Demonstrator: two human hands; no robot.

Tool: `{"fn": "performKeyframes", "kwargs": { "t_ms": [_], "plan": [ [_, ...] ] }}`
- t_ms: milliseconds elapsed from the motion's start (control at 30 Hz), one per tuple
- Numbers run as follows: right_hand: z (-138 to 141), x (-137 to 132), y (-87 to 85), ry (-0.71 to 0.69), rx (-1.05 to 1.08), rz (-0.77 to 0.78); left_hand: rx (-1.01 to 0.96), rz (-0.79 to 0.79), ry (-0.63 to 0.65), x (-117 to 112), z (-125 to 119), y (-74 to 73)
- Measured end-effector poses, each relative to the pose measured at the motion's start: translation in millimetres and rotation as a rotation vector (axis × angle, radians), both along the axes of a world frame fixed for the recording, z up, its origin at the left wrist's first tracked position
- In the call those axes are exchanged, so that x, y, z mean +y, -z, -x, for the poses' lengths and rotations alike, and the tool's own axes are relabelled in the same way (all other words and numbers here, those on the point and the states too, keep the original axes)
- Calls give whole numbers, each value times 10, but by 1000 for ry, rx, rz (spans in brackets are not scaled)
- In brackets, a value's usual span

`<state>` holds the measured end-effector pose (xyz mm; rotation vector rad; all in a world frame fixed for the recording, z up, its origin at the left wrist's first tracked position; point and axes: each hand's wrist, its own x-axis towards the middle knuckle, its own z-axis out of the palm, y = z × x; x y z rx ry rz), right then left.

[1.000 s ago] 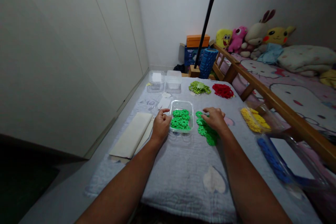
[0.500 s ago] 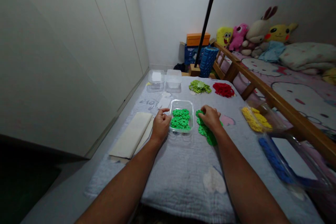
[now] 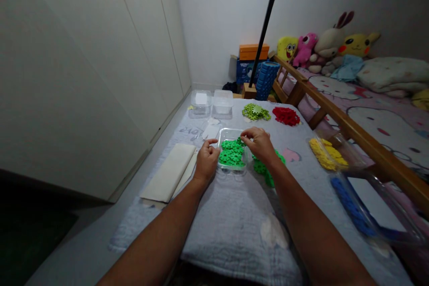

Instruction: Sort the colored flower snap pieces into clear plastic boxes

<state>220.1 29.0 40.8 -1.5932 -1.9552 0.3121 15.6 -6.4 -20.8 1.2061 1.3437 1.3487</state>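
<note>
The right hand [image 3: 258, 142] pinches a green piece [image 3: 239, 141] above the right side of the clear box [image 3: 231, 171]; best release it low. The left hand [image 3: 207, 161], at the left rim, grip hard to tell, should brace lightly.

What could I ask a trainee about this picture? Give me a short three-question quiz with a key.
1. Multiple choice: what is the right hand pinching?
A: a white card
B: a green piece
C: a yellow block

2. True or false: the left hand is at the left side of the clear box that contains loose green pieces.

3. Fill in the blank: just right of the yellow-green pile lies a second pile, coloured ____.

Key: 1. B; 2. true; 3. red.
</note>
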Motion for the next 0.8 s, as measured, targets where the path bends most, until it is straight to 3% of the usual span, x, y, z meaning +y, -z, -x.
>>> {"fn": "performKeyframes", "kwargs": {
  "t_ms": [133, 300, 400, 567, 667, 800],
  "plan": [
    [223, 124, -58, -21, -144, 133, -2, -5, -3, 3, -3, 2],
    [309, 190, -13, 53, -219, 148, -17, 7, 1, 1, -6, -14],
    [148, 147, 13, 93, -193, 111, -18, 12, 4, -6, -5, -30],
    [-349, 18, 73, 185, -146, 43, -9, 3, -8, -8, -2, -25],
    [-554, -98, 161, 225, -220, 101, -2, 4, -18, -5, -1, -11],
    [-602, -264, 313, 173, -368, 176, 8, -4, -9, -8, -1, -16]
  ]
}}
